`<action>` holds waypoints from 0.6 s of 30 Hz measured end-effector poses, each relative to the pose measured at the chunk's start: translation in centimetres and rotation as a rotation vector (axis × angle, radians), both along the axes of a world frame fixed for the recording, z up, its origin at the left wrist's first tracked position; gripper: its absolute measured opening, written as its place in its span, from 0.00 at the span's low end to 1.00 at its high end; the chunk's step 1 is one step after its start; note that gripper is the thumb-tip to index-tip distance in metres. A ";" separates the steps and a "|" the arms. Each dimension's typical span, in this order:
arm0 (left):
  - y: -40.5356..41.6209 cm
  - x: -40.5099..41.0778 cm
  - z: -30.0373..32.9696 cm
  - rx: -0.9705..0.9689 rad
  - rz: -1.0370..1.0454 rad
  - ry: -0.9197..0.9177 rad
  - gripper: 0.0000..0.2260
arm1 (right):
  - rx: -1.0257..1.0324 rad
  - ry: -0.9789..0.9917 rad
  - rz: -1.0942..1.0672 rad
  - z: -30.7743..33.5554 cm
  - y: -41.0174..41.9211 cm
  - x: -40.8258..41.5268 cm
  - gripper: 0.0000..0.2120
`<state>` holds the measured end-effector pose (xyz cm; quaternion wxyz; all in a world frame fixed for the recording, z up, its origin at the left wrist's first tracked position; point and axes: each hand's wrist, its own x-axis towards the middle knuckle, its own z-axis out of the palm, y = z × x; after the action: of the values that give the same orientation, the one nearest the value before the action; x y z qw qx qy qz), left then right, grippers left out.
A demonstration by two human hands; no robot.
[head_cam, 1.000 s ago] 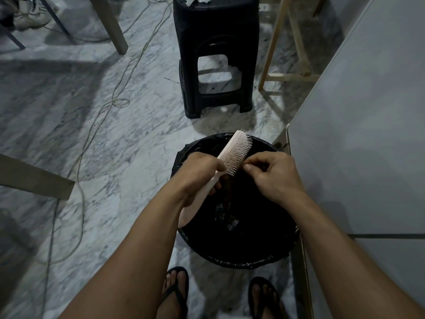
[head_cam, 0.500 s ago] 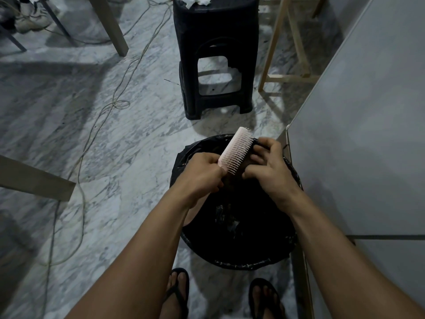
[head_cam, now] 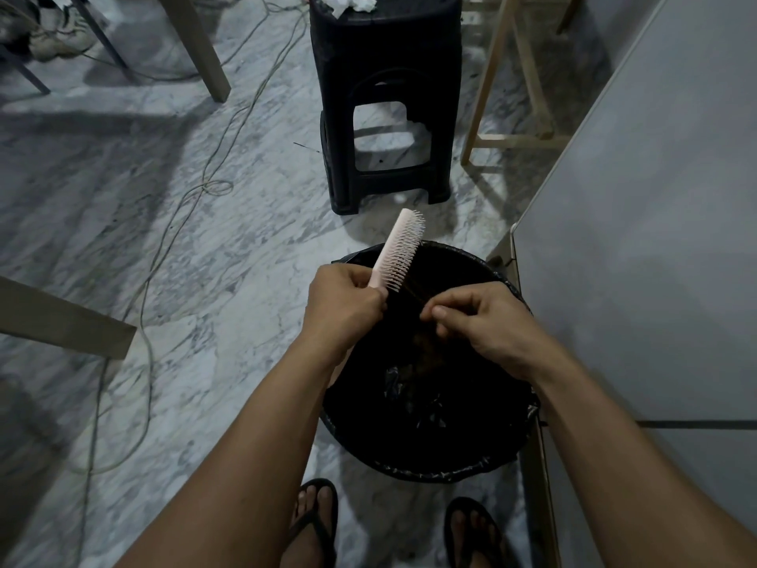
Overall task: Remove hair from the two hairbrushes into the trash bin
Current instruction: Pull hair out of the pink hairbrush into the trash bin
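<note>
So the left hand [head_cam: 344, 301] is wrapped around the handle of a pale pink plastic hairbrush [head_cam: 396, 252], holding it tilted up and away with the bristles facing right. The brush head sticks out over the far rim of a round trash bin lined with a black plastic bag [head_cam: 426, 469], which sits on the white-and-grey marble floor [head_cam: 184, 280] right in front of the person's feet in black flip-flops [head_cam: 315, 522].

The right hand [head_cam: 479, 321] is just beside the brush, over the bin opening, fingers pinched together on a few thin strands of dark hair [head_cam: 413, 295] that stretch back to the lower bristles. There's a darker brownish clump hanging under that hand too, but it's murky against the black liner so I can't tell exactly where it ends.

Only one brush is in sight.

Past the bin there's a black plastic stool [head_cam: 385, 104] with crumpled white tissue [head_cam: 352, 4] on top. A grey tabletop [head_cam: 655, 198] runs along the right side, touching or nearly touching the bin. Pale cables [head_cam: 196, 190] snake across the floor on the left.
</note>
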<state>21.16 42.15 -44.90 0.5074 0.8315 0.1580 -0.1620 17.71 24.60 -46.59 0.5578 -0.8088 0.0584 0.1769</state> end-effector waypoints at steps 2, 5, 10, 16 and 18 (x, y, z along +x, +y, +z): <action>0.1 0.1 -0.1 0.046 0.058 -0.030 0.07 | -0.010 0.018 0.062 0.2 -0.4 0.0 0.09; 0.2 0.1 0.1 0.133 0.093 -0.096 0.07 | -0.156 0.052 0.160 0.0 -1.1 0.1 0.11; 0.4 0.0 0.4 0.278 0.015 -0.152 0.12 | -0.518 0.147 0.099 -1.5 -2.0 0.0 0.13; -0.2 -0.3 0.5 0.256 -0.130 -0.150 0.13 | -0.164 0.167 0.049 -0.1 0.5 0.2 0.36; -0.5 -0.4 0.5 0.225 -0.186 -0.155 0.12 | 0.127 0.137 -0.082 -0.4 1.4 0.3 0.35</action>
<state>20.80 41.68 -44.42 0.4047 0.9040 0.0578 -0.1251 17.99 25.97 -46.95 0.6095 -0.7547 0.1182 0.2121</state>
